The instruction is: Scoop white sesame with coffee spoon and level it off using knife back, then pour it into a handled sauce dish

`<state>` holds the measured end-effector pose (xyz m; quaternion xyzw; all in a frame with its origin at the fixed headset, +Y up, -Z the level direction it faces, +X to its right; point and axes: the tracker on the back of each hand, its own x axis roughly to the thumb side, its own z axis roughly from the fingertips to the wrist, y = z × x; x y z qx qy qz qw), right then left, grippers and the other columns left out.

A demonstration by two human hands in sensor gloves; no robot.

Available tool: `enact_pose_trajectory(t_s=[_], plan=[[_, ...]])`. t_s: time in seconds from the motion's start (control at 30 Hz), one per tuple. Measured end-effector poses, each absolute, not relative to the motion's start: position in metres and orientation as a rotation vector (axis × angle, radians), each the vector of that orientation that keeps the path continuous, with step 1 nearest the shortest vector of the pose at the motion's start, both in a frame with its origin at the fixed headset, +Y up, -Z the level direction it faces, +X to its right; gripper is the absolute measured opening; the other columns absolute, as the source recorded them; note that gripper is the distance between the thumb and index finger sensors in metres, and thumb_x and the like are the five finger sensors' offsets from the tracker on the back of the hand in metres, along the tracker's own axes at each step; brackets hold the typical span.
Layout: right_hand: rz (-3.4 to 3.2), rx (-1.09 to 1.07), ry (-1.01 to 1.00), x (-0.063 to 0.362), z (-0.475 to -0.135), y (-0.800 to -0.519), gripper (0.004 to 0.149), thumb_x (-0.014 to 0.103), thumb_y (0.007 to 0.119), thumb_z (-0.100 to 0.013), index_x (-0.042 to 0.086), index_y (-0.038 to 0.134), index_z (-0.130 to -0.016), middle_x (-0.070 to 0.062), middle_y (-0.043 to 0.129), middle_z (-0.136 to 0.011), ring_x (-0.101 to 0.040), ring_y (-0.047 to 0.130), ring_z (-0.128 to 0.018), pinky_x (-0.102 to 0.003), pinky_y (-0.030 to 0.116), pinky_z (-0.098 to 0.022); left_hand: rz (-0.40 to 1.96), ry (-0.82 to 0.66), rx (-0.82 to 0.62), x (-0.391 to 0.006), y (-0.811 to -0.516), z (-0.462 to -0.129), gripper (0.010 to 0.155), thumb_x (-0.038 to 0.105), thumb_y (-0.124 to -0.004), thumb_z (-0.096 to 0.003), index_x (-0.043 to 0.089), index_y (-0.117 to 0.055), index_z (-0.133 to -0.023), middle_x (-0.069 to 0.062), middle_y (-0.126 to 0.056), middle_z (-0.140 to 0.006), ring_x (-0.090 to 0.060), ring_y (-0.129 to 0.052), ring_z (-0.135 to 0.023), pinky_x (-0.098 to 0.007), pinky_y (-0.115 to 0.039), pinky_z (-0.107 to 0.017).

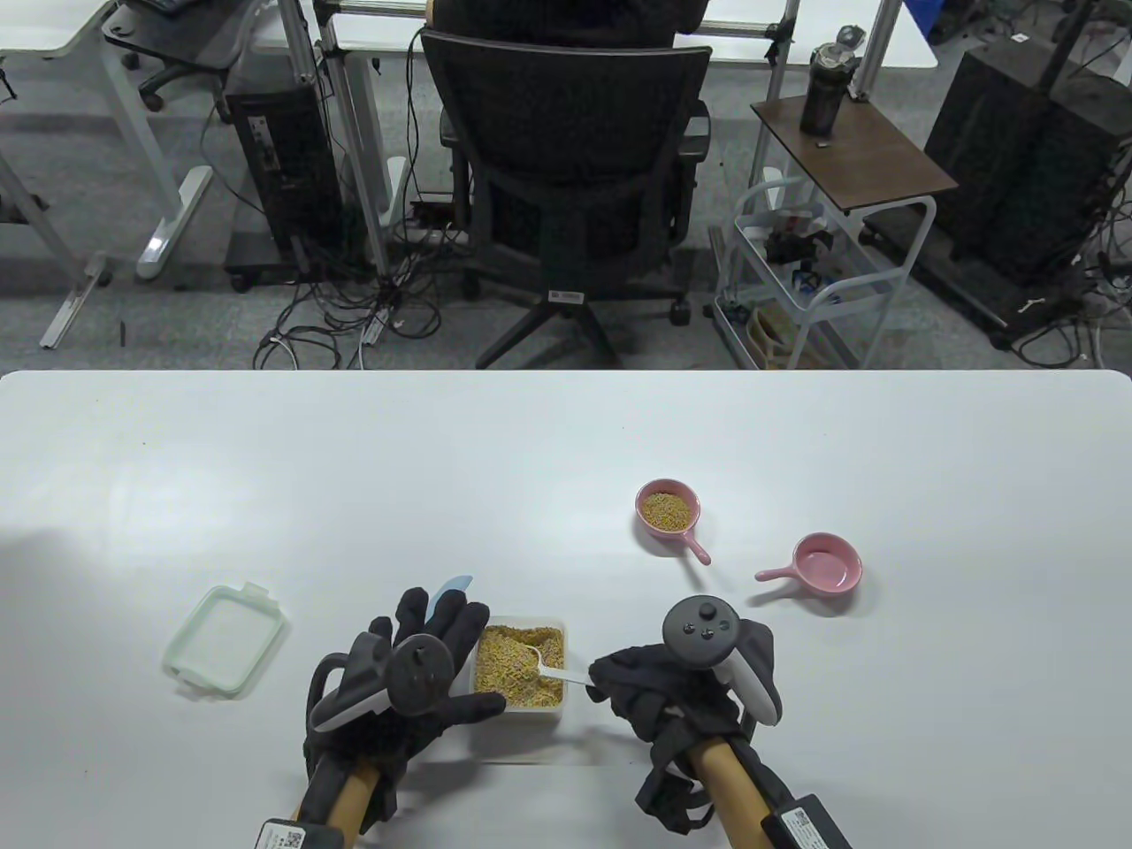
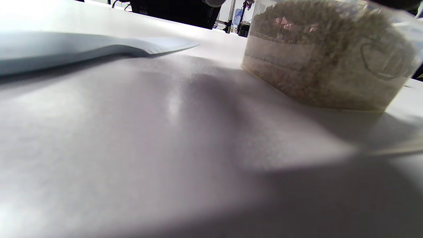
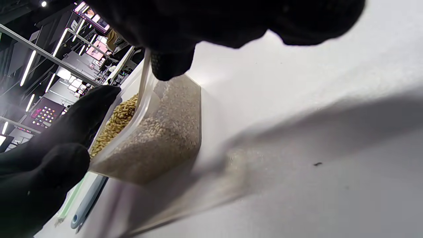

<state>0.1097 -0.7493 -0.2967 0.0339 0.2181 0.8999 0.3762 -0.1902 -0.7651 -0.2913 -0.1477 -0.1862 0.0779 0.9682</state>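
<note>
A clear tub of sesame (image 1: 520, 699) (image 2: 327, 76) (image 3: 165, 138) stands near the table's front edge. My right hand (image 1: 610, 685) pinches the handle of a white coffee spoon (image 1: 553, 672) (image 3: 143, 82), whose bowl lies in the sesame. My left hand (image 1: 442, 650) (image 3: 49, 158) rests against the tub's left side with straight fingers, the thumb along its front. A light blue knife (image 1: 453, 587) (image 2: 99, 49) (image 3: 87, 205) lies flat under that hand. One pink handled dish (image 1: 668, 508) holds sesame; a second pink handled dish (image 1: 827, 563) is empty.
The tub's pale green lid (image 1: 225, 639) lies left of my left hand. Beyond the table's far edge (image 1: 566, 373) stand an office chair (image 1: 575, 177) and a small cart (image 1: 822, 256).
</note>
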Motion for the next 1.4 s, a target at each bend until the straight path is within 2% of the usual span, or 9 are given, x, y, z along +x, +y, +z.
enact_pose_trajectory(t_s=[0.27,0.57,0.73,0.87,0.93,1.03,1.13,1.23,1.4], plan=[[2.262,0.098,0.528,0.114,-0.294,-0.742,0.038,0.038,0.074,-0.061,0.011,0.096,-0.078,0.010,0.095,-0.035,-0.009,0.092,-0.017,-0.039,0.086,-0.024,0.157,-0.372,-0.306,-0.190,-0.765,-0.291,0.102,0.081,-0.051,-0.0441,0.032,-0.017,-0.126,-0.006,-0.022,-0.136,-0.049,-0.016,-0.119,-0.071,-0.028,-0.080],[2.205,0.077,0.562,0.117,-0.294,-0.748,0.038,0.038,0.074,-0.061,0.011,0.095,-0.078,0.010,0.095,-0.035,-0.009,0.091,-0.017,-0.039,0.085,-0.024,0.159,-0.368,-0.313,-0.191,-0.765,-0.290,0.101,0.081,-0.050,-0.0448,0.032,-0.016,-0.126,-0.007,-0.020,-0.136,-0.050,-0.012,-0.117,-0.070,-0.025,-0.080],[2.196,0.076,0.554,0.118,-0.294,-0.748,0.039,0.038,0.074,-0.061,0.011,0.095,-0.078,0.010,0.095,-0.036,-0.009,0.091,-0.018,-0.039,0.085,-0.024,0.162,-0.338,-0.253,-0.200,-0.760,-0.288,0.096,0.079,-0.050,-0.0470,0.033,-0.019,-0.126,-0.006,-0.021,-0.135,-0.049,-0.013,-0.118,-0.070,-0.026,-0.080],[2.197,0.079,0.544,0.119,-0.294,-0.748,0.039,0.038,0.074,-0.061,0.011,0.095,-0.078,0.010,0.095,-0.036,-0.009,0.091,-0.018,-0.039,0.085,-0.024,0.179,-0.183,-0.131,-0.223,-0.752,-0.288,0.092,0.074,-0.054,-0.0512,0.028,-0.026,-0.126,-0.008,-0.030,-0.134,-0.049,-0.025,-0.120,-0.071,-0.033,-0.080],[2.191,0.080,0.541,0.120,-0.294,-0.747,0.039,0.038,0.074,-0.061,0.011,0.095,-0.078,0.010,0.094,-0.036,-0.009,0.091,-0.018,-0.039,0.085,-0.025,0.160,-0.070,-0.080,-0.240,-0.747,-0.288,0.090,0.071,-0.060,-0.0529,0.025,-0.033,-0.125,-0.009,-0.040,-0.133,-0.046,-0.049,-0.120,-0.068,-0.042,-0.081],[2.187,0.079,0.537,0.121,-0.294,-0.747,0.039,0.038,0.074,-0.061,0.011,0.095,-0.079,0.010,0.094,-0.036,-0.009,0.091,-0.018,-0.040,0.085,-0.025,0.108,0.045,-0.058,-0.257,-0.746,-0.289,0.079,0.064,-0.069,-0.0549,0.024,-0.050,-0.121,-0.007,-0.061,-0.125,-0.036,-0.071,-0.112,-0.061,-0.054,-0.081],[2.188,0.079,0.534,0.121,-0.293,-0.747,0.039,0.038,0.074,-0.061,0.011,0.095,-0.079,0.009,0.094,-0.036,-0.009,0.091,-0.018,-0.040,0.085,-0.025,0.103,0.115,-0.142,-0.267,-0.751,-0.293,0.070,0.059,-0.073,-0.0566,0.024,-0.060,-0.116,-0.005,-0.075,-0.113,-0.032,-0.083,-0.099,-0.057,-0.060,-0.078],[2.189,0.082,0.532,0.122,-0.293,-0.746,0.039,0.038,0.074,-0.061,0.011,0.095,-0.079,0.009,0.094,-0.036,-0.009,0.091,-0.018,-0.040,0.085,-0.025,0.078,0.129,-0.228,-0.265,-0.755,-0.295,0.067,0.059,-0.075,-0.0562,0.024,-0.065,-0.112,-0.004,-0.080,-0.106,-0.029,-0.086,-0.093,-0.056,-0.063,-0.076],[2.188,0.084,0.526,0.123,-0.293,-0.746,0.039,0.038,0.074,-0.061,0.011,0.095,-0.079,0.009,0.094,-0.036,-0.010,0.091,-0.019,-0.040,0.085,-0.025,-0.095,0.121,-0.333,-0.247,-0.761,-0.298,0.061,0.059,-0.079,-0.0551,0.027,-0.072,-0.106,0.000,-0.083,-0.100,-0.025,-0.089,-0.086,-0.055,-0.065,-0.075]])
